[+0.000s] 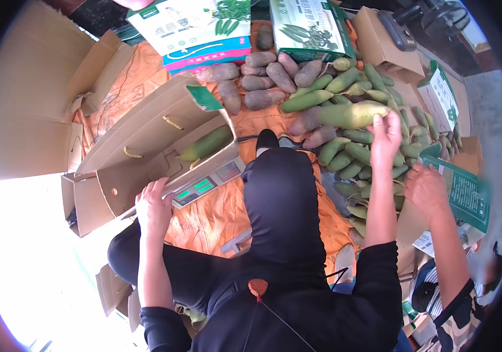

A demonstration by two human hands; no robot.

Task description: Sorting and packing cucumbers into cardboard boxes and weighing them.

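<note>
My right hand (pixel 385 141) grips a long green radish (pixel 353 115) by its pale end, holding it up over the pile of green radishes (pixel 353 154). My left hand (pixel 154 205) has its fingers bent over the near edge of an open cardboard box (pixel 145 141) with yellow rope handles. Inside that box lies one green radish (pixel 207 144). A digital scale (pixel 204 186) with lit green digits shows along the box's near side, right beside my left hand.
Purplish radishes (pixel 263 98) lie beyond my knee on the orange sheet (pixel 204 226). Printed boxes (pixel 312 29) stand at the back. At right, a co-worker's hand (pixel 427 188) is at a green box (pixel 468 196). A large cardboard box (pixel 22 88) stands far left.
</note>
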